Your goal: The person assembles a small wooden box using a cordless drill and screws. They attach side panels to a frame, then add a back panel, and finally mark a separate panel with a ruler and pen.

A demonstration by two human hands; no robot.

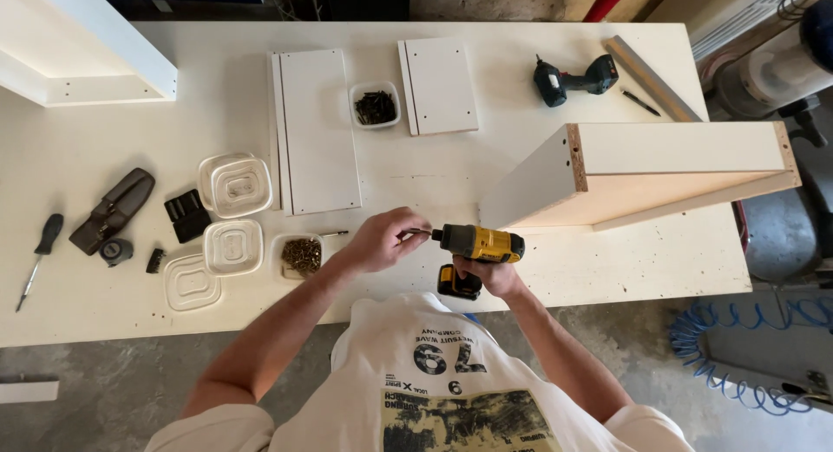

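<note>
White workbench (pixel 104 304), right hand (pixel 493 274) gripping yellow drill (pixel 477 244), left hand (pixel 386 239) pinching its bit (pixel 420 232)

bright, even daylight fills the scene, and the white table (pixel 607 270) reflects it almost to washout at the upper left. shadows are soft and short, lying just under the white cabinet box (pixel 659 170) and the forearms. focus is sharp at the centre; wide-lens curvature bends the table edges.
</note>
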